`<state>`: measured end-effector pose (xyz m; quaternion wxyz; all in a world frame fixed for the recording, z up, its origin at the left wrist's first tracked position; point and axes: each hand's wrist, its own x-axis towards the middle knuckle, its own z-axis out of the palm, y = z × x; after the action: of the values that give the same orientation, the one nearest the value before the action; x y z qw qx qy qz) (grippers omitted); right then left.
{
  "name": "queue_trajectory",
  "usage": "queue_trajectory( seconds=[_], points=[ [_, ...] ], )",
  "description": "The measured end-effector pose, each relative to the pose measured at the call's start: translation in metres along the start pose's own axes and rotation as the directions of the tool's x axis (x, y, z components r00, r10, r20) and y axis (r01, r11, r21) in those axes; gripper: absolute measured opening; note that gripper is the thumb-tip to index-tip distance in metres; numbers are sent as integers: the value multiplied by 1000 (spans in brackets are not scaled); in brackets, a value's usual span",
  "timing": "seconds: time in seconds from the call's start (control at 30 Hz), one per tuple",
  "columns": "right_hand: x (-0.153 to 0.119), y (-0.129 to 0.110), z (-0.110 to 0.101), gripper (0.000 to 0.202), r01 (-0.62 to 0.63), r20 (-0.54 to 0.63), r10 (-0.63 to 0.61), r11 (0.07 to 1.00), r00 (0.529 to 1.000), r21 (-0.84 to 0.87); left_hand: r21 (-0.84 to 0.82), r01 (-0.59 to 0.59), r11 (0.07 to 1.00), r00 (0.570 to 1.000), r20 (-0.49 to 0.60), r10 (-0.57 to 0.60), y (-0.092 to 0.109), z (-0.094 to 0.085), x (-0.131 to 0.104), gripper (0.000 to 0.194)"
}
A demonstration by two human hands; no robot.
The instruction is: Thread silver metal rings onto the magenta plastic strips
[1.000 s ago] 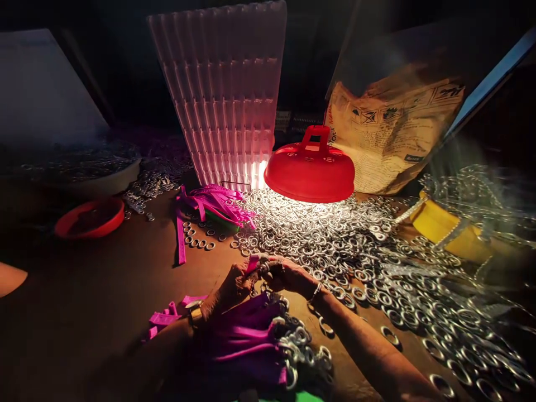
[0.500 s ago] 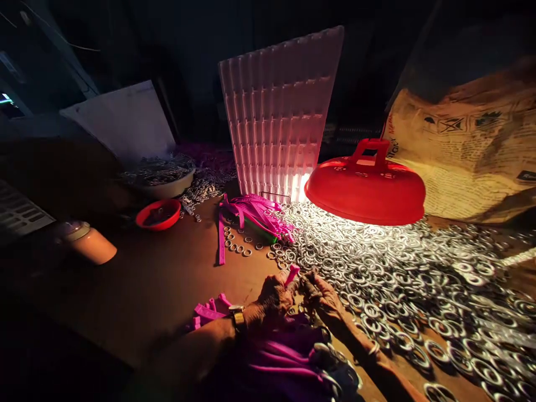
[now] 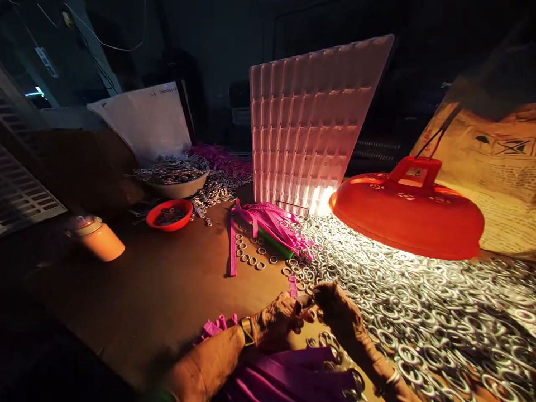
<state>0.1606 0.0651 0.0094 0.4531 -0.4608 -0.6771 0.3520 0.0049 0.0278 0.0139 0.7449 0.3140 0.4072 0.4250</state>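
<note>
My left hand, with a watch at its wrist, is closed on a pink strap whose end sticks up above the fingers. My right hand is close beside it, fingers bent and pressed together toward the left fingertips; whatever they pinch is hidden. Below the hands lies a bundle of purple-pink straps, with metal rings at its right end. More pink strap ends show behind my left forearm. A wide heap of metal rings spreads to the right of my right hand.
A red lamp shade hangs low over the rings. Pink straps lie over a green object beyond my hands, before an upright ridged panel. At left are a red bowl, a larger basin of metal pieces and an orange jug.
The view has swung, so the scene sits further right and lower. My right hand's fingers have shifted slightly; the strap end in my left hand now stands upright, showing its flat side.
</note>
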Motion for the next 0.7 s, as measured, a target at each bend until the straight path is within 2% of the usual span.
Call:
queue_trajectory(
  seconds=[0.03,0.1,0.17,0.23,0.33,0.43,0.6,0.7],
  points=[
    [5,-3,-1,23,-125,2,125,983,992,132,-67,40,997,999,-19,-41,-2,0,2,41],
    [16,-9,-4,29,-318,52,327,849,944,423,-199,109,974,987,-93,-130,-5,0,9,51],
    [23,-15,-8,35,-411,139,418,683,898,604,-280,118,953,972,-164,-169,-5,1,14,56],
    [24,-19,-12,40,-460,205,437,623,876,633,-298,111,948,964,-198,-175,-1,3,15,54],
    [13,-20,-13,39,-508,272,430,686,861,521,-288,112,951,966,-192,-172,7,6,9,44],
    [-1,-18,-9,34,-491,262,416,771,871,406,-254,86,963,977,-165,-131,9,6,5,36],
    [-15,-20,-2,20,-335,187,287,883,940,328,-166,-23,986,995,-99,6,-3,3,4,36],
    [-19,-24,-2,18,-238,147,203,932,968,275,-141,-81,987,996,-49,74,-7,4,2,37]
  ],
)
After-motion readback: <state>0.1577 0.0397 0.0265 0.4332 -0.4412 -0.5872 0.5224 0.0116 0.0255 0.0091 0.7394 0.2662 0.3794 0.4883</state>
